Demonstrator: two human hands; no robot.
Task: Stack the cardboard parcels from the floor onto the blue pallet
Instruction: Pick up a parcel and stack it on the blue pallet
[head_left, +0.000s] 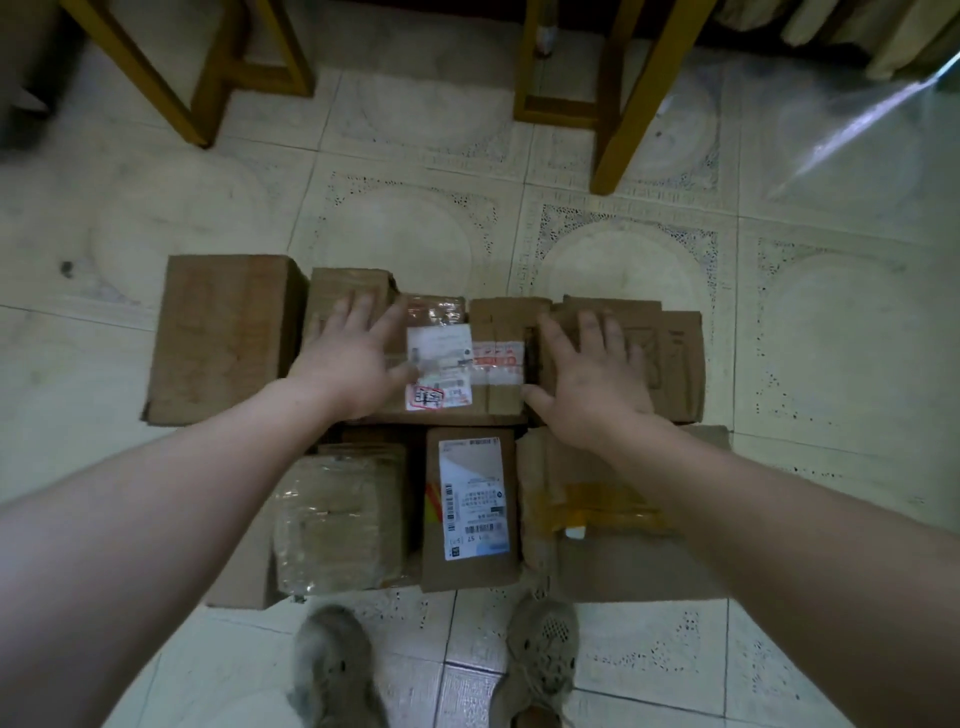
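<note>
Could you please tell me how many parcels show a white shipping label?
2: one on the back-row parcel between the left hand and right hand, one on the front-row middle parcel. Labels on other faces may be hidden.

**Head view: dim, green-tinted indoor light through a wide-angle lens.**
You see the pale floor lit softly and evenly, with no hard shadows; only narrow dark bands lie in the gaps between the parcels. A bright streak of glare cuts across the upper right. The top edge falls into deep shade. Tile seams bow toward the frame edges, and your forearms swell at the lower corners. Your left hand and right hand are slightly smeared by motion. The shoes are soft, and the fine print on the label is unreadable.
</note>
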